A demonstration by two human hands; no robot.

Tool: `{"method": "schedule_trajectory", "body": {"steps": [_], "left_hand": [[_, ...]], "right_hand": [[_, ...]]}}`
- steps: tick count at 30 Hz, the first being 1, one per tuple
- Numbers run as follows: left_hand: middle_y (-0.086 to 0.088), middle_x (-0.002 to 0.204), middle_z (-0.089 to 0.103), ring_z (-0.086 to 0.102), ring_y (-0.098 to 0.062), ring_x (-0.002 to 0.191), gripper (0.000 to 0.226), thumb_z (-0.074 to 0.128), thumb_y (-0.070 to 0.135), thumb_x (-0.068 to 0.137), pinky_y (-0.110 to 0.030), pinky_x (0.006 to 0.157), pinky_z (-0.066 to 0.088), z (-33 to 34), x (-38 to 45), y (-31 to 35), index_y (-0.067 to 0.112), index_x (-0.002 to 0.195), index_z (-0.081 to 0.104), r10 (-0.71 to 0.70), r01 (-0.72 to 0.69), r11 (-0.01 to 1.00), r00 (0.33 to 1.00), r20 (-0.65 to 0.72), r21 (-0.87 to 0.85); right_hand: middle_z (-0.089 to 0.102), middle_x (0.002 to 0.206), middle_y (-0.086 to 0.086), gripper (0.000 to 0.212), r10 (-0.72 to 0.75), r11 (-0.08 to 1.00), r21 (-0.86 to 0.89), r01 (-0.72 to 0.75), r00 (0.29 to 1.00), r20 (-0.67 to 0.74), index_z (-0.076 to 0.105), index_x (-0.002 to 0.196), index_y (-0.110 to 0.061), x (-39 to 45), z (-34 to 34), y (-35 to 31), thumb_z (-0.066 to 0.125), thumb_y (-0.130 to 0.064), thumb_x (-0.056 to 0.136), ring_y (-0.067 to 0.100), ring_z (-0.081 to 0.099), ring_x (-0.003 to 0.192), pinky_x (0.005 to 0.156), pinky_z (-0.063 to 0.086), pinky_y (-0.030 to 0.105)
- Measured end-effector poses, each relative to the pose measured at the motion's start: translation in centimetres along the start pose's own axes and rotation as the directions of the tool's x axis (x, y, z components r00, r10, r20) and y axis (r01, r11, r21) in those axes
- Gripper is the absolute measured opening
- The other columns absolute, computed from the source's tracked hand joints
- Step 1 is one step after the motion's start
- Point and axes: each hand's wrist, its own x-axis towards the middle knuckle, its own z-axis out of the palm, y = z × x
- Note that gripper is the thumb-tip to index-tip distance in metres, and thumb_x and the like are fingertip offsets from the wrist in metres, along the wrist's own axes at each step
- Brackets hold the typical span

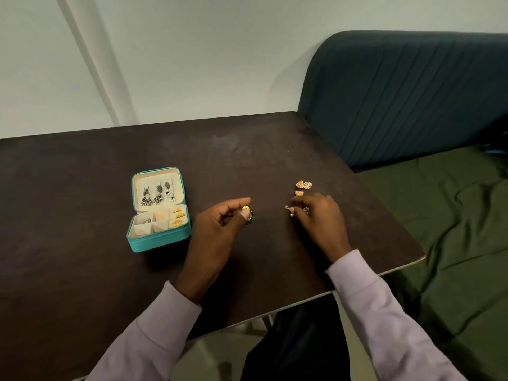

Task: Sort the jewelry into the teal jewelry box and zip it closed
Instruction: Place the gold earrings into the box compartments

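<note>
The teal jewelry box (158,242) lies open on the dark table, left of centre. Silver earrings (157,193) hang in its cream lid, and gold pieces (178,215) sit in its right compartments. To the right of the box, my left hand (220,224) pinches a gold and green earring (248,213) between thumb and fingers. My right hand (319,215) rests on the table with its fingers curled on a small gold earring (288,209). Just beyond that hand lie three loose gold pieces (302,187).
The dark table (82,188) ends at its right edge beside a green-covered seat (453,243) with a dark blue padded back (406,100). A pale wall stands behind the table. My lilac sleeves enter from below.
</note>
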Motion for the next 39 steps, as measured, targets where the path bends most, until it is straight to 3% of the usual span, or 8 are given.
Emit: {"method": "schedule_trajectory", "body": {"steps": [7, 12, 15, 17, 22, 27, 30, 39], "left_hand": [[0.011, 0.084, 0.067, 0.061, 0.006, 0.074, 0.020, 0.062, 0.011, 0.086, -0.009, 0.063, 0.048, -0.7, -0.1, 0.3, 0.020, 0.103, 0.067, 0.021, -0.021, 0.999, 1.000, -0.010, 0.033], [0.010, 0.085, 0.068, 0.062, 0.005, 0.073, 0.021, 0.063, 0.013, 0.085, -0.009, 0.061, 0.046, -1.2, 0.1, 0.6, 0.018, 0.106, 0.067, 0.038, -0.037, 0.999, 0.999, -0.019, 0.036], [0.009, 0.082, 0.068, 0.062, 0.007, 0.069, 0.023, 0.062, 0.008, 0.085, -0.007, 0.060, 0.046, -1.6, 0.1, 0.9, 0.015, 0.106, 0.067, 0.055, -0.055, 0.998, 0.998, -0.021, 0.012], [0.009, 0.085, 0.068, 0.061, 0.007, 0.070, 0.023, 0.062, 0.009, 0.086, -0.008, 0.061, 0.046, -2.0, 0.1, 1.1, 0.016, 0.107, 0.067, 0.065, -0.064, 0.997, 0.998, -0.023, 0.034], [0.004, 0.082, 0.068, 0.058, 0.007, 0.062, 0.024, 0.061, 0.005, 0.085, -0.006, 0.061, 0.046, -2.7, 0.3, 1.7, 0.019, 0.105, 0.065, 0.072, -0.071, 0.997, 0.997, -0.029, 0.024], [0.002, 0.081, 0.067, 0.059, 0.006, 0.061, 0.024, 0.060, 0.001, 0.085, -0.006, 0.060, 0.045, -3.4, 0.7, 2.5, 0.011, 0.107, 0.065, 0.094, -0.094, 0.996, 0.995, -0.029, -0.003], [0.004, 0.082, 0.067, 0.061, 0.007, 0.065, 0.024, 0.060, 0.001, 0.085, -0.006, 0.060, 0.045, -3.6, 0.8, 2.7, 0.012, 0.106, 0.064, 0.101, -0.102, 0.995, 0.995, -0.021, -0.013], [0.002, 0.084, 0.070, 0.062, 0.005, 0.068, 0.022, 0.062, 0.005, 0.085, -0.007, 0.060, 0.045, -3.8, 0.8, 1.5, 0.011, 0.105, 0.067, 0.084, -0.084, 0.996, 0.996, -0.012, 0.011]], "right_hand": [[0.063, 0.109, 0.005, 0.027, -0.252, 0.889, -0.316, 0.331, 0.930, 0.266, 0.065, 0.113, -0.019, 3.0, 0.2, -0.2, 0.047, -0.029, 0.094, 0.024, 0.055, 0.102, 0.084, 0.045, 0.035], [0.066, 0.094, 0.011, 0.028, -0.277, 0.880, -0.314, 0.356, 0.922, 0.270, 0.065, 0.100, -0.007, 3.3, 0.7, -0.6, 0.043, -0.021, 0.093, 0.027, 0.059, 0.089, 0.076, 0.047, 0.036], [0.068, 0.089, 0.004, 0.026, -0.177, 0.984, 0.024, 0.175, 0.977, 0.116, 0.066, 0.110, -0.013, 2.7, 0.6, -0.3, 0.053, -0.021, 0.089, 0.019, 0.062, 0.085, 0.076, 0.049, 0.030], [0.069, 0.087, -0.001, 0.026, -0.085, 0.947, 0.315, 0.067, 0.995, 0.043, 0.068, 0.111, -0.018, 2.3, 0.3, -0.7, 0.060, -0.016, 0.087, 0.009, 0.062, 0.081, 0.077, 0.048, 0.021], [0.070, 0.078, 0.000, 0.018, -0.021, 0.615, 0.787, -0.042, 0.997, 0.069, 0.070, 0.090, -0.018, 1.5, -1.9, -3.6, 0.060, -0.003, 0.087, 0.002, 0.060, 0.065, 0.061, 0.048, 0.015], [0.069, 0.083, 0.003, 0.025, -0.069, 0.290, 0.948, -0.132, 0.985, 0.158, 0.067, 0.107, -0.015, 1.1, -2.8, -5.7, 0.054, -0.001, 0.090, 0.012, 0.062, 0.068, 0.058, 0.050, 0.020], [0.069, 0.086, 0.006, 0.026, -0.095, 0.209, 0.961, -0.179, 0.975, 0.202, 0.066, 0.106, -0.012, 0.7, -3.1, -6.7, 0.052, 0.003, 0.089, 0.015, 0.067, 0.072, 0.063, 0.055, 0.022], [0.069, 0.082, 0.010, 0.018, -0.095, 0.567, 0.822, -0.049, 0.988, 0.125, 0.070, 0.091, -0.016, 0.6, -2.0, -6.2, 0.062, -0.001, 0.085, 0.006, 0.059, 0.067, 0.055, 0.044, 0.017]]}}
